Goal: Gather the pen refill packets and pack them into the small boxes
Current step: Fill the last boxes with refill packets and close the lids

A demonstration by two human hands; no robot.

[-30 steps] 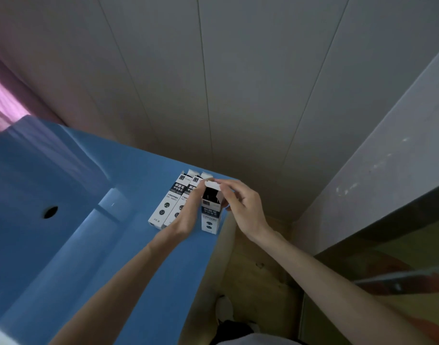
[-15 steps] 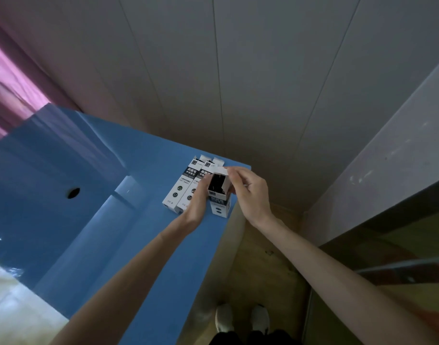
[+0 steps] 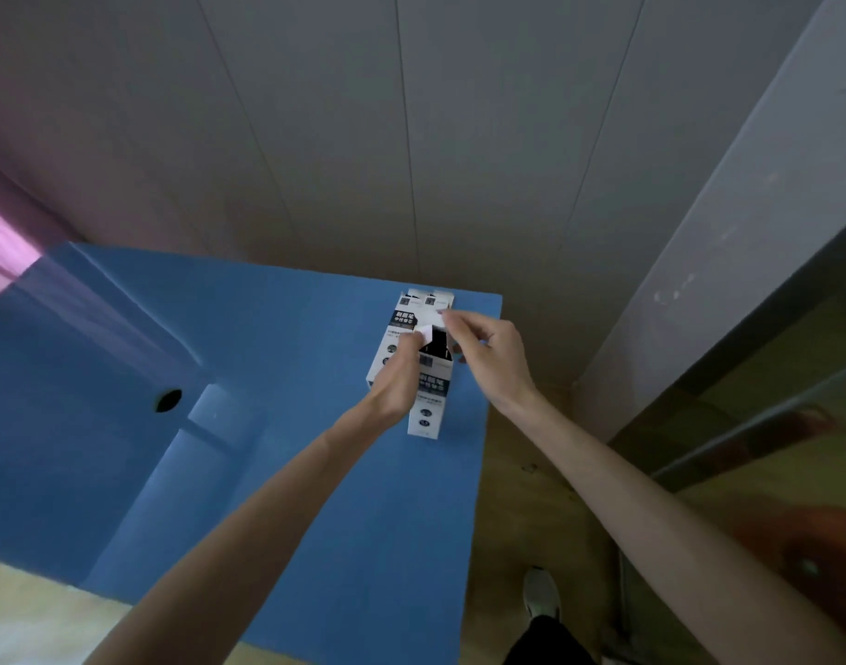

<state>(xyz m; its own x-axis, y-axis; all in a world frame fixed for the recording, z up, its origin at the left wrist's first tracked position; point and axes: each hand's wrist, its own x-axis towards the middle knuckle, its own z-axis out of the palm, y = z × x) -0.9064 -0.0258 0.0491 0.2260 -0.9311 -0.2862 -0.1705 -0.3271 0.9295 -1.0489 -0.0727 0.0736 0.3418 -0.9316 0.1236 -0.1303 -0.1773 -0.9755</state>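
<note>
**Box flap held open at far worktop corner**

At the far right corner of the blue worktop (image 3: 315,472), a small white-and-black box (image 3: 430,400) stands on end, close to the right edge. Its top is open and the inside shows dark; whether any refill packet is inside cannot be told.

Left hand (image 3: 397,381) wraps the box's left side, fingers curled round it, with the fingertips up at a white side flap (image 3: 425,334).

Right hand (image 3: 488,352) is above and right of the opening. Thumb and forefinger pinch the white top flap (image 3: 435,320), lifted clear of the mouth; the other fingers are loosely curled.

Behind the held box, two more boxes (image 3: 404,319) of the same print lie flat, side by side and touching, their far ends near the back edge of the worktop. The left hand covers their near ends.

A round dark hole (image 3: 169,400) sits in the worktop's lower left section, well apart from the boxes. One shoe (image 3: 541,592) shows on the wooden floor (image 3: 531,496) below the right edge.
</note>
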